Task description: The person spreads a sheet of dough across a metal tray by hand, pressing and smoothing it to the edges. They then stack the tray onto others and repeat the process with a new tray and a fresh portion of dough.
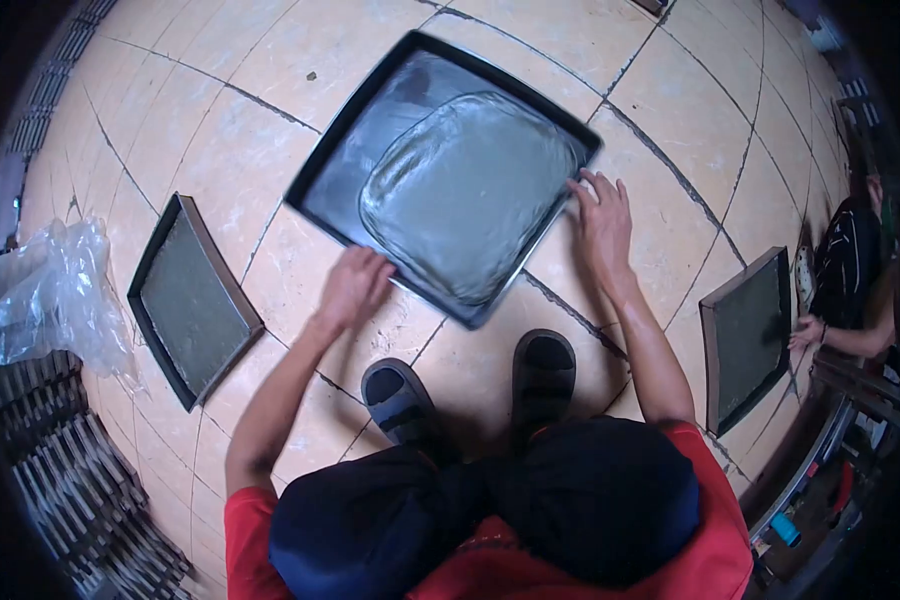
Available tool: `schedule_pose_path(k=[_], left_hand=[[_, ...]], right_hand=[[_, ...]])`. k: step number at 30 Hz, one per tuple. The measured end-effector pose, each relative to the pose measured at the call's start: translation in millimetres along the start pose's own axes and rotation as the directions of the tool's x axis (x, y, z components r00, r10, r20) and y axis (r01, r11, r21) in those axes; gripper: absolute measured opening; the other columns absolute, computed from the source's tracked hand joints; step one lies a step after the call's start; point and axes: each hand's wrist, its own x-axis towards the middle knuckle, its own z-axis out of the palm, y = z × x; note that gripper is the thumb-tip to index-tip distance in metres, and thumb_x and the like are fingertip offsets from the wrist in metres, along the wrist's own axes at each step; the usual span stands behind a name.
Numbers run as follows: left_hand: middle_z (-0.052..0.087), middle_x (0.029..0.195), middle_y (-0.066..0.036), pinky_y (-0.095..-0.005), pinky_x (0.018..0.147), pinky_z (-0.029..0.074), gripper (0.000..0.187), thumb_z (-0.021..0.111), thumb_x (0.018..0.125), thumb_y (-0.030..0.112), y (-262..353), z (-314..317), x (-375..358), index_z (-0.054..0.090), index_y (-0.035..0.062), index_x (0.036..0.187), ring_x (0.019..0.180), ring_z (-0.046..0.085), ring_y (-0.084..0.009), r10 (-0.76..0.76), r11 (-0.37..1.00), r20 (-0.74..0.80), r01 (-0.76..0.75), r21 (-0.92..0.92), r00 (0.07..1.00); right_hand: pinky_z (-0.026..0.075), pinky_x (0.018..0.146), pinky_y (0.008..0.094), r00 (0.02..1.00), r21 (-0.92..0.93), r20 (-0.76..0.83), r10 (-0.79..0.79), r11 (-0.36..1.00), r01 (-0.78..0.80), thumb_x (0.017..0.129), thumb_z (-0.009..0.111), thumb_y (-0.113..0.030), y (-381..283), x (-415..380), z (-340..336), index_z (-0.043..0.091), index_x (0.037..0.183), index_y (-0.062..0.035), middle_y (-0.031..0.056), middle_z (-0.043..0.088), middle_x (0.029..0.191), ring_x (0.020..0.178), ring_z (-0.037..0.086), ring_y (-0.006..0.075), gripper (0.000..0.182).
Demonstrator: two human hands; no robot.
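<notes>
In front of my feet a square, dark-rimmed metal tray (322,160) is turned cornerwise and looks tilted. A wet, shiny grey mixture (480,190) lies in it as a rounded pool toward the right and near corner, leaving bare metal at the far left. My left hand (358,288) has its fingers closed on the near-left rim. At the right corner my right hand (602,215) grips the rim with thumb and fingertips, some fingers slightly raised. The fingertips under the rim are partly hidden.
Similar trays filled with grey material stand on the tiled floor, one at left (192,300) and one at right (748,340). A clear plastic bag (55,290) lies far left, above stacked dark slats (80,470). Another person's hand (808,332) is beside the right tray.
</notes>
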Motion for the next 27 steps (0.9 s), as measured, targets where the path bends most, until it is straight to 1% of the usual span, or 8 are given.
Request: schedule_pose_path(k=[1, 3, 5, 7, 14, 19, 22, 27], left_hand=[[0.067, 0.096, -0.019, -0.0475, 0.089, 0.05, 0.021, 0.066, 0.098, 0.02, 20.2, 1.9, 3.0, 0.071, 0.0, 0.096, 0.095, 0.063, -0.0375, 0.008, 1.0, 0.019, -0.008, 0.008, 1.0], [0.066, 0.097, -0.016, -0.0452, 0.086, 0.048, 0.021, 0.067, 0.098, 0.023, 50.2, 21.4, -1.5, 0.071, 0.0027, 0.101, 0.093, 0.061, -0.0338, 0.012, 1.0, 0.01, -0.011, -0.025, 1.0], [0.063, 0.096, -0.012, -0.0446, 0.086, 0.048, 0.018, 0.07, 0.097, 0.022, 70.0, 47.5, -14.2, 0.07, 0.0048, 0.102, 0.093, 0.06, -0.0315, 0.032, 0.997, -0.027, -0.034, -0.075, 0.999], [0.063, 0.096, -0.011, -0.0423, 0.082, 0.05, 0.017, 0.07, 0.097, 0.022, 87.3, 53.9, -31.5, 0.07, 0.0057, 0.102, 0.091, 0.061, -0.0309, 0.001, 0.995, -0.011, -0.002, -0.105, 1.0], [0.064, 0.092, -0.011, -0.0426, 0.085, 0.051, 0.016, 0.073, 0.094, 0.019, 122.1, 61.9, -49.3, 0.068, 0.0054, 0.099, 0.089, 0.063, -0.0334, -0.242, 0.76, 0.267, 0.353, -0.545, 0.933], [0.059, 0.109, -0.016, -0.0453, 0.093, 0.051, 0.036, 0.081, 0.084, 0.016, 114.5, 74.2, -8.9, 0.064, 0.0034, 0.113, 0.11, 0.057, -0.0386, -0.004, 0.899, 0.251, 0.114, -0.423, 0.968], [0.059, 0.108, -0.015, -0.0446, 0.094, 0.051, 0.03, 0.077, 0.086, 0.013, 112.0, 79.1, -7.3, 0.066, 0.0036, 0.112, 0.108, 0.058, -0.0371, 0.015, 0.93, 0.286, 0.092, -0.356, 0.958], [0.059, 0.107, -0.013, -0.0419, 0.092, 0.053, 0.023, 0.063, 0.089, 0.012, 105.9, 72.2, -16.5, 0.069, -0.0008, 0.107, 0.108, 0.06, -0.031, 0.211, 0.949, 0.217, -0.147, -0.281, 0.953]], right_hand=[[0.056, 0.094, 0.0441, 0.987, -0.023, -0.163, 0.015, 1.0, -0.019, 0.085, 0.061, -0.002, -17.2, 4.8, -4.7, 0.074, 0.111, -0.0057, 0.0162, 0.072, 0.116, 0.109, 0.068, 0.0346, 0.029], [0.055, 0.091, 0.0442, 0.981, 0.361, 0.041, -0.189, 0.918, 0.162, 0.088, 0.063, -0.005, -42.5, -35.3, 29.6, 0.072, 0.113, -0.0045, 0.0158, 0.071, 0.116, 0.105, 0.067, 0.0343, 0.026], [0.055, 0.091, 0.0445, 0.938, 0.52, 0.319, -0.136, 0.852, -0.053, 0.091, 0.068, -0.009, -86.4, -80.0, 25.5, 0.072, 0.116, -0.0032, 0.0142, 0.071, 0.115, 0.107, 0.068, 0.0343, 0.026], [0.056, 0.089, 0.0462, 0.983, 0.54, 0.167, -0.081, 0.841, -0.022, 0.092, 0.067, -0.009, -104.6, -108.5, 16.8, 0.072, 0.118, -0.0036, 0.0144, 0.07, 0.117, 0.105, 0.067, 0.0357, 0.027], [0.054, 0.092, 0.0448, 0.823, 0.593, 0.558, -0.106, 0.744, -0.307, 0.09, 0.072, -0.01, -94.4, -127.3, 21.8, 0.072, 0.113, -0.0089, 0.0145, 0.066, 0.109, 0.107, 0.065, 0.0368, 0.022], [0.054, 0.088, 0.0439, 0.776, 0.61, 0.606, -0.176, 0.728, -0.312, 0.084, 0.079, -0.008, -95.5, -95.1, 59.3, 0.073, 0.104, -0.0047, 0.0146, 0.065, 0.104, 0.104, 0.065, 0.0352, 0.022], [0.053, 0.091, 0.0433, 0.92, 0.561, 0.36, -0.154, 0.824, -0.081, 0.085, 0.079, -0.012, -102.9, -106.3, 70.2, 0.069, 0.099, -0.0017, 0.0147, 0.063, 0.101, 0.104, 0.064, 0.0345, 0.019], [0.052, 0.088, 0.0464, 0.89, 0.636, 0.301, -0.342, 0.768, 0.08, 0.092, 0.071, -0.015, -94.6, -96.7, 64.1, 0.067, 0.104, -0.0025, 0.015, 0.061, 0.098, 0.099, 0.064, 0.0369, 0.017]])
